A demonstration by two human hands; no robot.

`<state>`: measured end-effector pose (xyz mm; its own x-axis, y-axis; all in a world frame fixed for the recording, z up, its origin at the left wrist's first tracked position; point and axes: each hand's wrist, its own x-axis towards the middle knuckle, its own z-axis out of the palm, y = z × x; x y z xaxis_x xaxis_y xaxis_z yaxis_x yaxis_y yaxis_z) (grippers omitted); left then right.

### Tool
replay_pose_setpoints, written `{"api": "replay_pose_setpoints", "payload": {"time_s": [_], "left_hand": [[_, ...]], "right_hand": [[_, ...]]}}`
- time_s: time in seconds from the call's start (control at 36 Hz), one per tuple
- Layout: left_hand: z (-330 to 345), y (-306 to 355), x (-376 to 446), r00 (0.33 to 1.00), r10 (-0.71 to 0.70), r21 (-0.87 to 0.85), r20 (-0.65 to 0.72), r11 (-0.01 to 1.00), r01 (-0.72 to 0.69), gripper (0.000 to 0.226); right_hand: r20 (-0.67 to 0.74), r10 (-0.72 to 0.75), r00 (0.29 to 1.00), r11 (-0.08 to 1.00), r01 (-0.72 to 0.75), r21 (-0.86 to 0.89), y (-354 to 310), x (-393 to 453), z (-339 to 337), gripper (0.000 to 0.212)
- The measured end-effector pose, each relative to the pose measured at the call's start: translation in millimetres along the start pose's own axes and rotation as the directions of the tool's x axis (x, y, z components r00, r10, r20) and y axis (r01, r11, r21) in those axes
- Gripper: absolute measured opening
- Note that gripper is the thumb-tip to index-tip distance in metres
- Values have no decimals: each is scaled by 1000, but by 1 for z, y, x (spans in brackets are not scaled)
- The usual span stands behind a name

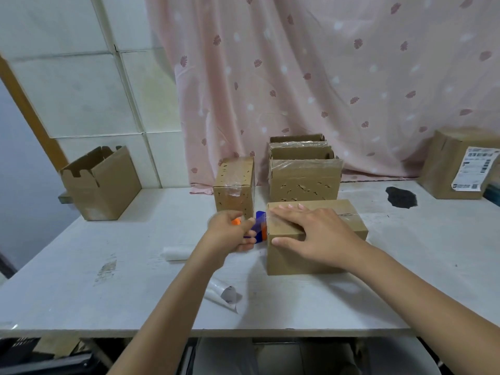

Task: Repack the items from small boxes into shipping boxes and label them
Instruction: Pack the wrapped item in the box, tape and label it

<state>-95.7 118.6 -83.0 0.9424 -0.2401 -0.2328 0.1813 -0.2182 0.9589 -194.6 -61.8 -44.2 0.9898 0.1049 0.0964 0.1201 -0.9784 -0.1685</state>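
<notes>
Pressing flat on the stiff, light-looking shipping box (311, 234), the right hand (313, 234) is lying open; the left hand (230, 234) is gripping the tape dispenser (258, 226).

Your left hand (230, 234) motion-blurred; its fingers (247, 240) cover most of blue-and-orange tape dispenser (258, 226), so its shape unclear. Clear tape from dispenser to shipping box (311, 234) too faint to trace. Your right hand (311, 234) hides box's top seam beneath palm. Labelled box (460, 166), far right of your fingers, cut by picture's edge; label print too small to read. Tabletop (108, 280) near edge hides what lies below.
</notes>
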Motion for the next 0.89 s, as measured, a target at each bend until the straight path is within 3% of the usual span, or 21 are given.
{"api": "replay_pose_setpoints", "payload": {"time_s": [0.17, 0.33, 0.53, 0.67, 0.78, 0.89], "left_hand": [[5, -6, -2, 998, 9, -140, -59, 990, -17, 54], [14, -11, -3, 987, 92, -71, -128, 992, -102, 53], [30, -17, 2, 992, 46, -79, -120, 995, -55, 44], [32, -21, 0, 993, 43, -16, -114, 999, -45, 51], [30, -24, -6, 988, 99, 110, -117, 990, -86, 61], [29, -17, -10, 963, 203, 259, -175, 953, -154, 57]], "right_hand": [[-4, 3, 1000, 1000, -3, -1, -1, 0, -1, 66], [-5, 3, 1000, 1000, -3, 7, 1, 1, 0, 67], [-19, 7, 1000, 1000, -7, 30, 2, 2, 1, 68], [-22, 3, 1000, 1000, -2, 24, 1, 2, 1, 62], [-83, 65, 994, 987, -52, 150, 5, 4, 2, 54], [-187, 96, 978, 910, -10, 414, 10, -1, -1, 38]]}}
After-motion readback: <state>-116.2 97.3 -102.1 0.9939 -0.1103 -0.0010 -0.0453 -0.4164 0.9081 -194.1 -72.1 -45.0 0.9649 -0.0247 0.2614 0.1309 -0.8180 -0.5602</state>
